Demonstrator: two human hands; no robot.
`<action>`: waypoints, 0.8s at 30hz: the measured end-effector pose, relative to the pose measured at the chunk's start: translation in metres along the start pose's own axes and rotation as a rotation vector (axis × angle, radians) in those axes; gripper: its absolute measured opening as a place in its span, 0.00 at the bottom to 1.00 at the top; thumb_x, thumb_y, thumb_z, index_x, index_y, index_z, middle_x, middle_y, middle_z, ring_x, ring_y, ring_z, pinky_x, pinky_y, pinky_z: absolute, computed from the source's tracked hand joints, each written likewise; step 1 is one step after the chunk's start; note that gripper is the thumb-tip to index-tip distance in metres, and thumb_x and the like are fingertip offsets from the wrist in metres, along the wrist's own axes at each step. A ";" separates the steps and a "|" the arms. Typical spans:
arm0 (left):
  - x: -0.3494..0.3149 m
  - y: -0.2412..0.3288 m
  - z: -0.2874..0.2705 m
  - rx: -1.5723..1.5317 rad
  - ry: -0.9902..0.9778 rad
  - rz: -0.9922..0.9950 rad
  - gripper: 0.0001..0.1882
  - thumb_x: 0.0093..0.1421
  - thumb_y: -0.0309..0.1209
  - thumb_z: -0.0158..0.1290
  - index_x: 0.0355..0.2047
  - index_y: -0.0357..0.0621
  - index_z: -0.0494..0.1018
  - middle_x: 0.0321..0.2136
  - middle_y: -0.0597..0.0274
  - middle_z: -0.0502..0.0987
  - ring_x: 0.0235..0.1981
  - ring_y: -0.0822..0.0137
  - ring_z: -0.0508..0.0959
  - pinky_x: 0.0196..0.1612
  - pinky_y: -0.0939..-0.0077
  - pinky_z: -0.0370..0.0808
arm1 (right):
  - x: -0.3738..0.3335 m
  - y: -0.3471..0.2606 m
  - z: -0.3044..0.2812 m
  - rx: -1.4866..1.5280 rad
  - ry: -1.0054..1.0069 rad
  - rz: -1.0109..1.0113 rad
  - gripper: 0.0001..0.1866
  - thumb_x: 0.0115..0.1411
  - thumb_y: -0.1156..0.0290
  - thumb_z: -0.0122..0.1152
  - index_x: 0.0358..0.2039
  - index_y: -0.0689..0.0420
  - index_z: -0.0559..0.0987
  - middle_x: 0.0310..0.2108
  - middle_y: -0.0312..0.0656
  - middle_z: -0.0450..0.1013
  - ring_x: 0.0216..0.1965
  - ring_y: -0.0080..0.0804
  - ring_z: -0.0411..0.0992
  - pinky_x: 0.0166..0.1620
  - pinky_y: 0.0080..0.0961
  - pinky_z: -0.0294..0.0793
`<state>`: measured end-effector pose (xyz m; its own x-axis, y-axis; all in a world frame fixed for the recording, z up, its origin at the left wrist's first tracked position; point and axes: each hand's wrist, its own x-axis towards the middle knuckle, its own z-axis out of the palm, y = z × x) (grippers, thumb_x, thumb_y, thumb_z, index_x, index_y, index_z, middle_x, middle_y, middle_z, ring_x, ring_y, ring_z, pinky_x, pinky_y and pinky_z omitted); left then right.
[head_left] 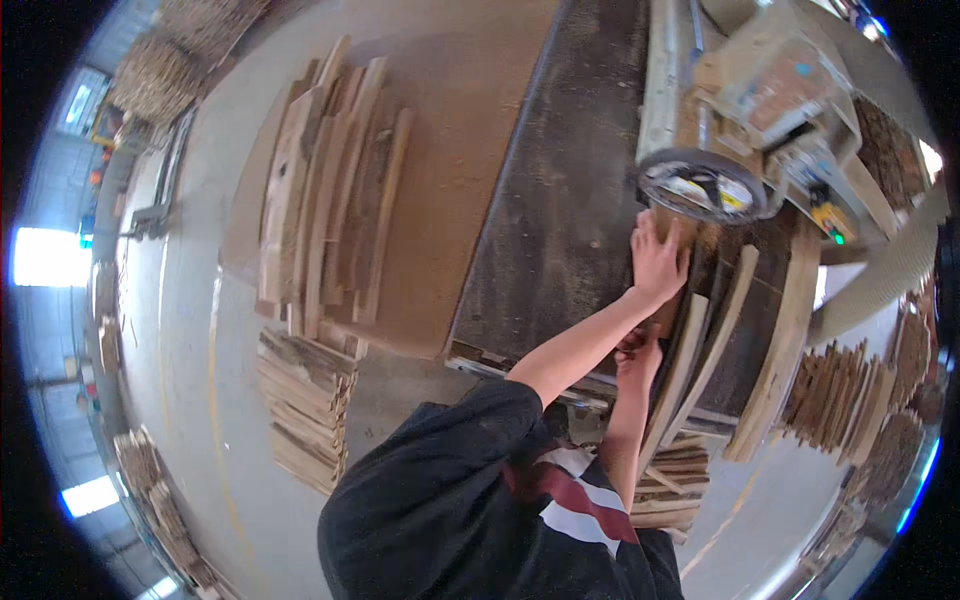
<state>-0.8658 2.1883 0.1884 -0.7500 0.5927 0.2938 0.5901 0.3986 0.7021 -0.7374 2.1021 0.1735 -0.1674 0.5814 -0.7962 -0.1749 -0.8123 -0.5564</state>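
Near the front edge of the dark, dust-scuffed machine table (pixel 560 200), the right hand (pixel 638 357) is curled beside a narrow brown board (pixel 670 313); whether it is gripped cannot be told. Farther in, the left hand (pixel 657 266) is laid over the board, fingers loosely spread. Even pressure is advised, fingertips clear of the round, black-rimmed machine part (pixel 705 187) beyond, backed by a boxy cream housing (pixel 775 85).

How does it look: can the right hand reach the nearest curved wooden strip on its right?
Probably yes: the strip lies close beside the right hand, and nothing seems to stand between them.
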 end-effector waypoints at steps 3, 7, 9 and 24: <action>0.018 -0.033 -0.031 -0.243 -0.241 0.047 0.32 0.62 0.39 0.56 0.65 0.43 0.63 0.66 0.28 0.55 0.68 0.34 0.56 0.65 0.44 0.61 | 0.009 -0.016 0.011 -0.010 -0.018 0.023 0.22 0.69 0.43 0.53 0.29 0.49 0.75 0.20 0.31 0.70 0.20 0.24 0.69 0.17 0.19 0.61; 0.021 -0.117 -0.124 -0.256 -0.021 0.200 0.24 0.56 0.32 0.62 0.53 0.41 0.75 0.54 0.39 0.74 0.56 0.40 0.73 0.58 0.53 0.72 | 0.024 -0.036 0.025 -0.080 -0.041 0.021 0.22 0.70 0.44 0.51 0.35 0.51 0.75 0.24 0.31 0.72 0.24 0.24 0.72 0.20 0.20 0.65; 0.004 -0.162 -0.192 -0.017 0.186 0.069 0.18 0.53 0.32 0.62 0.46 0.44 0.79 0.49 0.47 0.78 0.52 0.46 0.76 0.54 0.52 0.73 | 0.033 -0.044 0.033 -0.049 -0.096 0.021 0.22 0.69 0.44 0.52 0.35 0.50 0.75 0.24 0.30 0.72 0.23 0.24 0.72 0.20 0.20 0.65; -0.184 -0.274 -0.347 0.212 0.566 -0.789 0.34 0.49 0.43 0.72 0.50 0.34 0.75 0.44 0.42 0.77 0.49 0.44 0.75 0.51 0.54 0.71 | 0.067 -0.063 0.084 -0.155 -0.091 -0.160 0.18 0.68 0.48 0.58 0.30 0.49 0.79 0.25 0.30 0.78 0.22 0.19 0.75 0.19 0.14 0.64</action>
<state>-0.9936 1.7273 0.1675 -0.9504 -0.2954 0.0975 -0.1393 0.6845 0.7156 -0.8187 2.1964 0.1750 -0.2373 0.6994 -0.6742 -0.0566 -0.7028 -0.7092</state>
